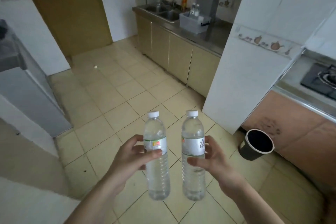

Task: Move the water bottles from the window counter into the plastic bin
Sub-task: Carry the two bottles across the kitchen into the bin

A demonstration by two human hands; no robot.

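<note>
- The left hand [127, 154] holds a clear plastic water bottle with a white cap [156, 156]; its fingers [135, 139] and thumb are curled round the label band.
- The right hand [216, 160] grips a second clear water bottle of the same kind [193, 158] at the label, with the fingers curled behind it and the thumb in front.
- Both bottles are upright, near each other but apart, above the beige tiled floor [116, 96]; I judge this keeps them steady while they are carried.
- The translucent plastic bin [190, 23] stands far ahead on the steel tabletop [212, 39], just beside the sink [163, 12]. Some bottles seem to stand in it already, but they are too small to count.
- The floor between gives open room; the white tiled pillar [241, 71] juts in on the right, with a dark waste bucket [254, 146] at its foot.
</note>
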